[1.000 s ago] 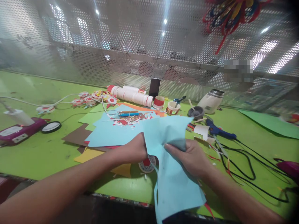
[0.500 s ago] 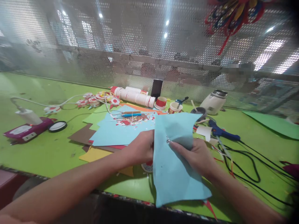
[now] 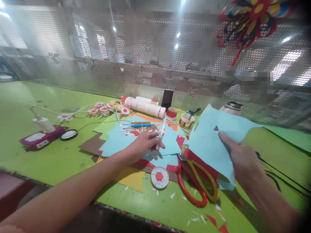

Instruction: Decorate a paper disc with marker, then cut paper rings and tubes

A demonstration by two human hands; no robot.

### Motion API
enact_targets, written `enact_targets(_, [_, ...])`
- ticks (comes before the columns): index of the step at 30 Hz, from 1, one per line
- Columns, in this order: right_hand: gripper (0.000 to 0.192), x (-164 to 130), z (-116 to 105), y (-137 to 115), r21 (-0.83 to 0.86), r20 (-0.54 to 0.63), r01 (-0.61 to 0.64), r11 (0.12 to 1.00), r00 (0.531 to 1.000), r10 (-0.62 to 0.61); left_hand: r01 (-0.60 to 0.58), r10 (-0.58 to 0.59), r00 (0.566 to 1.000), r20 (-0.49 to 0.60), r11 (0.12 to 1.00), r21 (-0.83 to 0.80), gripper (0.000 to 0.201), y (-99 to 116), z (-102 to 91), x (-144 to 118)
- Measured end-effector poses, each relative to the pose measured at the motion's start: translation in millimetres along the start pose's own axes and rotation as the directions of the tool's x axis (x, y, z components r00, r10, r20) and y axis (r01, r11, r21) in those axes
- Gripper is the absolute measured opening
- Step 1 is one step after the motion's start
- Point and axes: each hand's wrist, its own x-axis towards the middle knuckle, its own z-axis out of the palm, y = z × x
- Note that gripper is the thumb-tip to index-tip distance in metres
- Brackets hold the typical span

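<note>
My left hand is over the paper pile, its fingers closed on a thin, whitish, pen-like stick that points up. To the right, my right hand grips a light blue sheet by its right side, thumb on the front and the other fingers hidden behind. Just beyond the thumb tip, the sheet has a small dark triangular spot, perhaps a hole. Below lie scissors with red and yellow handles, their blades partly on the papers. A round white disc with a red hexagon lies left of them.
Stacked coloured papers carry scraps and a blue pen. Behind stand paper cups, a white roll and a phone. At left is a purple power strip with a cable; black cords run at right.
My right hand has carried the blue sheet right and up, uncovering the scissors and disc. My left hand has come out from behind the sheet with the stick, and the view has shifted slightly.
</note>
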Motion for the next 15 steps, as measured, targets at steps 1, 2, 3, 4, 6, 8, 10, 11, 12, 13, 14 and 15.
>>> enact_targets(1, [0.011, 2, 0, 3, 0.022, 0.018, -0.008, 1.000, 1.000, 0.008, 0.011, -0.011, 1.000, -0.010, 1.000, -0.021, 0.022, -2, -1.5, 2])
enact_targets(2, [0.010, 3, 0, 6, 0.036, 0.032, -0.015, 0.999, 0.999, 0.013, 0.023, -0.024, 1.000, -0.021, 0.999, -0.028, 0.028, -4, -3.0, 4])
enact_targets(3, [0.010, 3, 0, 8, 0.046, 0.040, -0.020, 0.999, 0.999, 0.018, 0.033, -0.033, 0.999, -0.039, 0.999, -0.020, 0.033, -6, -4.5, 6])
enact_targets(4, [0.009, 3, 0, 10, 0.052, 0.043, -0.025, 0.998, 0.999, 0.023, 0.038, -0.038, 0.997, -0.060, 0.999, 0.008, 0.035, -7, -6.2, 8])
enact_targets(6, [0.008, 4, 0, 13, 0.065, 0.048, -0.035, 0.997, 0.998, 0.032, 0.033, -0.024, 0.995, -0.100, 0.996, 0.087, 0.027, -10, -9.6, 12])
enact_targets(8, [0.009, 5, 0, 16, 0.088, 0.052, -0.031, 0.996, 0.998, 0.026, 0.014, 0.006, 0.992, -0.126, 0.987, 0.160, 0.018, -12, -12.7, 15])
enact_targets(10, [0.010, 8, -1, 17, 0.110, 0.055, -0.016, 0.994, 0.998, 0.010, -0.006, 0.037, 0.988, -0.147, 0.979, 0.206, 0.015, -14, -14.7, 17])
enact_targets(11, [0.010, 10, -1, 17, 0.122, 0.055, -0.007, 0.992, 0.998, 0.000, -0.015, 0.051, 0.986, -0.159, 0.975, 0.222, 0.016, -15, -15.3, 17])
enact_targets(12, [0.011, 13, -2, 16, 0.138, 0.049, 0.008, 0.990, 0.999, -0.015, -0.024, 0.066, 0.983, -0.170, 0.971, 0.240, 0.016, -16, -15.7, 17])
enact_targets(13, [0.012, 15, -4, 14, 0.161, 0.032, 0.034, 0.986, 0.999, -0.039, -0.034, 0.084, 0.980, -0.181, 0.964, 0.264, 0.016, -16, -16.0, 17])
enact_targets(14, [0.013, 18, -5, 10, 0.189, 0.000, 0.070, 0.980, 0.997, -0.071, -0.043, 0.102, 0.977, -0.189, 0.955, 0.292, 0.016, -16, -16.2, 17])
enact_targets(15, [0.013, 20, -7, 6, 0.214, -0.043, 0.114, 0.970, 0.993, -0.107, -0.052, 0.120, 0.974, -0.194, 0.945, 0.322, 0.015, -16, -16.5, 16])
